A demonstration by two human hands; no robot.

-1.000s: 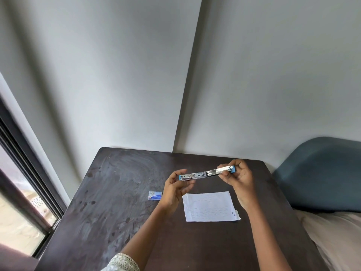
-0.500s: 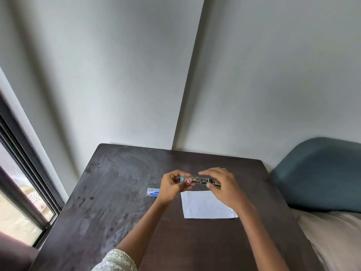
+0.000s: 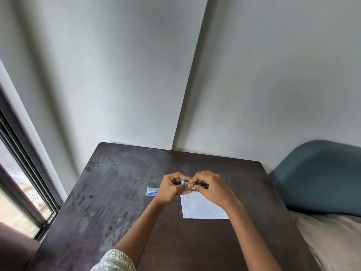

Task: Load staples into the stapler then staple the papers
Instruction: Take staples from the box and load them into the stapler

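Above the dark table [image 3: 121,208] both of my hands hold a small metal stapler [image 3: 201,185] with a blue end; only a short strip of it shows between the fingers. My left hand [image 3: 172,187] pinches the blue end. My right hand [image 3: 212,187] is folded over the rest, hiding most of it. White printed papers [image 3: 201,209] lie flat on the table just below my right hand. A small blue and white staple box [image 3: 152,191] lies on the table left of my left hand.
The table stands in a corner against grey walls. A dark-framed window [image 3: 21,182] is on the left. A blue cushion [image 3: 320,177] and pale bedding [image 3: 332,241] lie past the table's right edge.
One second ago the stapler was stretched open and long between my hands. My right hand has since swung over toward the left hand, and the stapler now looks folded short under it.
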